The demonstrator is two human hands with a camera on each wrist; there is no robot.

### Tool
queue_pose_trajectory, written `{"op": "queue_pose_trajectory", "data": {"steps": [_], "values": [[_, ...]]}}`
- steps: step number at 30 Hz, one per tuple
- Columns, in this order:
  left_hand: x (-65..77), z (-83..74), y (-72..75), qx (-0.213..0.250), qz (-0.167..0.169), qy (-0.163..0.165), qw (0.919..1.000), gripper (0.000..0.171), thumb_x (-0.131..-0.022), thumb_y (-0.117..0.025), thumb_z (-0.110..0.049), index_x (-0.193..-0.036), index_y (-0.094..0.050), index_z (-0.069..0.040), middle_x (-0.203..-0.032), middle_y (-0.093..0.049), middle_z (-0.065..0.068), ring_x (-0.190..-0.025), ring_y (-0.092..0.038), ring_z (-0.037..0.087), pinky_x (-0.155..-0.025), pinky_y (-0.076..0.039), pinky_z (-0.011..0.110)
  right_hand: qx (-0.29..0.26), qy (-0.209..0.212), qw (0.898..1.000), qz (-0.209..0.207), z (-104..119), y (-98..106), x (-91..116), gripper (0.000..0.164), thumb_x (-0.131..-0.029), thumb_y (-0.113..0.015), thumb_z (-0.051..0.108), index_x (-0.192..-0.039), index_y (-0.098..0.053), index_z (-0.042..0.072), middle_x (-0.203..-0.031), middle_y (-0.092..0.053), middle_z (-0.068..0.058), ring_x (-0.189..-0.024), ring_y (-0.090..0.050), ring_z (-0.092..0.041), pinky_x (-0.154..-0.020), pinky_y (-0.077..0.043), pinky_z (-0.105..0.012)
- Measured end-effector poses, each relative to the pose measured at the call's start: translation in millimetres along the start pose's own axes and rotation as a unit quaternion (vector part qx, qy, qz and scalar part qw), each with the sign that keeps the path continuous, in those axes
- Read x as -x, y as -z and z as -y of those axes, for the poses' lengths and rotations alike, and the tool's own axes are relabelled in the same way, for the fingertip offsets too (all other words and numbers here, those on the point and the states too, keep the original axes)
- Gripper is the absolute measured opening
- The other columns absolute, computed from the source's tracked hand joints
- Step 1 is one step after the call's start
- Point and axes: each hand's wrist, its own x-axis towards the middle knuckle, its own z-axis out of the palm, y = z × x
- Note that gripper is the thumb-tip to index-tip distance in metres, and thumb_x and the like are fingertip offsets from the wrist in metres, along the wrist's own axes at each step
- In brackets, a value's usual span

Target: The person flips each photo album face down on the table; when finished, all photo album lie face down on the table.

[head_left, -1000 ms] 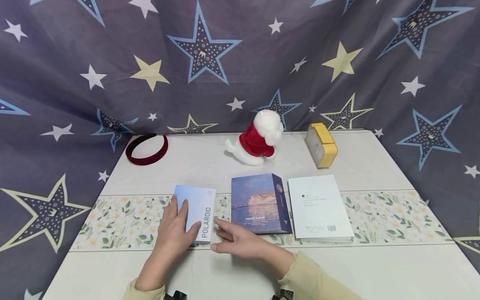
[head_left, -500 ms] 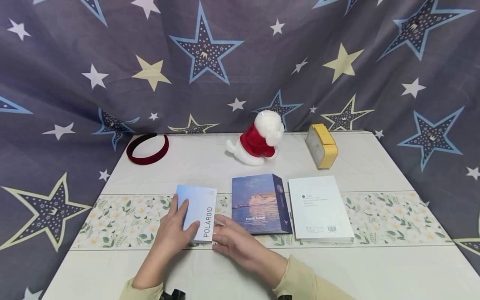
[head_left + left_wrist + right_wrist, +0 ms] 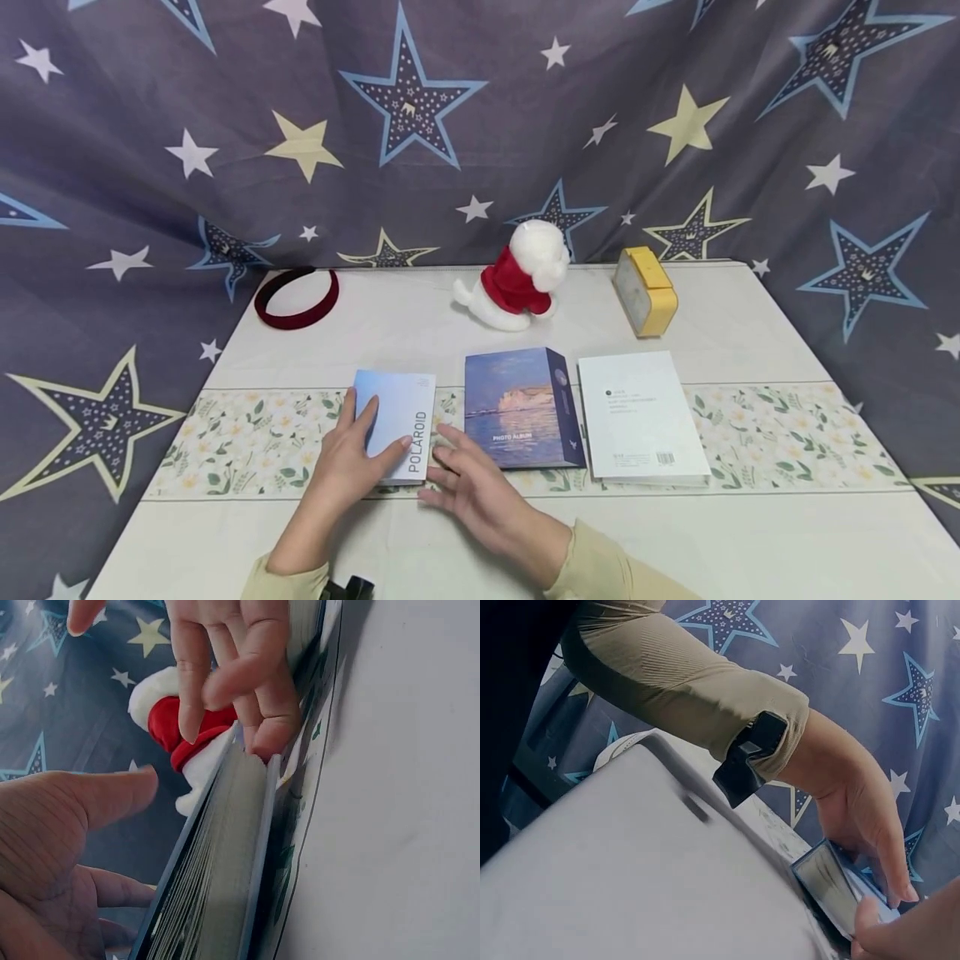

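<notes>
A light-blue album marked POLAROID (image 3: 397, 396) lies front up on the table in the head view. My left hand (image 3: 345, 467) rests on its left part, fingers straight and thumb stretched across the cover. By the album's right edge is my right hand (image 3: 483, 496), its fingers loosely spread. In the left wrist view, the right hand's fingertips (image 3: 270, 739) come to the album's near corner, and the page edges (image 3: 232, 855) face the camera. The right wrist view catches the left hand (image 3: 866, 810) over the album (image 3: 829, 889); exact contact of the right fingers is hard to tell.
Right of the hands lie a blue photo album with a seaside painting (image 3: 510, 408) and a white album (image 3: 641, 417). Behind them stand a plush toy in red (image 3: 517, 279) and a yellow clock-like box (image 3: 647, 292). A dark red headband (image 3: 300, 318) lies back left.
My right hand's fingers have shifted and spread at the album's right edge, with the wrist drawn slightly nearer me. The left thumb has slid a little right across the cover. The album stays put.
</notes>
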Motion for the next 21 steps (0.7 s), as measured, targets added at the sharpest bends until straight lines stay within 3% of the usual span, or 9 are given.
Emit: {"op": "queue_pose_trajectory", "data": {"steps": [5, 10, 15, 21], "values": [[-1.6, -1.8, 0.1, 0.004, 0.008, 0.011, 0.9999, 0.094, -0.085, -0.071, -0.048, -0.150, -0.029, 0.004, -0.159, -0.002, 0.029, -0.133, -0.014, 0.064, -0.101, -0.025, 0.073, 0.002, 0.012, 1.000, -0.002, 2.6, -1.2, 0.8, 0.078, -0.092, -0.058, 0.016, -0.154, -0.013, 0.001, -0.131, -0.047, -0.020, -0.114, -0.054, -0.026, -0.101, -0.044, -0.041], [-1.4, -3.4, 0.1, 0.010, 0.013, 0.020, 0.9997, 0.100, -0.083, -0.071, -0.052, -0.151, -0.025, 0.004, -0.158, 0.001, 0.030, -0.133, -0.013, 0.065, -0.100, -0.025, 0.073, 0.006, 0.014, 1.000, -0.004, 6.8, -1.2, 2.0, 0.079, -0.092, -0.058, 0.013, -0.154, -0.011, 0.000, -0.127, -0.045, -0.021, -0.106, -0.054, -0.022, -0.097, -0.047, -0.036], [-1.7, -4.3, 0.4, 0.013, 0.016, 0.026, 0.9995, 0.105, -0.081, -0.072, -0.055, -0.152, -0.022, 0.003, -0.157, 0.005, 0.032, -0.133, -0.012, 0.066, -0.099, -0.026, 0.074, 0.019, 0.011, 1.000, 0.003, 10.6, -0.8, 1.3, 0.080, -0.091, -0.056, 0.013, -0.154, -0.009, -0.001, -0.132, -0.041, -0.026, -0.108, -0.050, -0.022, -0.093, -0.047, -0.031], [-2.1, -5.2, -0.4, 0.021, 0.022, 0.020, 0.9993, 0.108, -0.081, -0.073, -0.055, -0.154, -0.017, 0.002, -0.156, 0.006, 0.035, -0.134, -0.010, 0.065, -0.100, -0.025, 0.074, 0.053, 0.016, 0.998, 0.009, 15.3, -0.6, 1.6, 0.081, -0.090, -0.056, 0.014, -0.154, -0.010, -0.001, -0.145, -0.038, -0.025, -0.119, -0.049, -0.027, -0.098, -0.044, -0.037]]}}
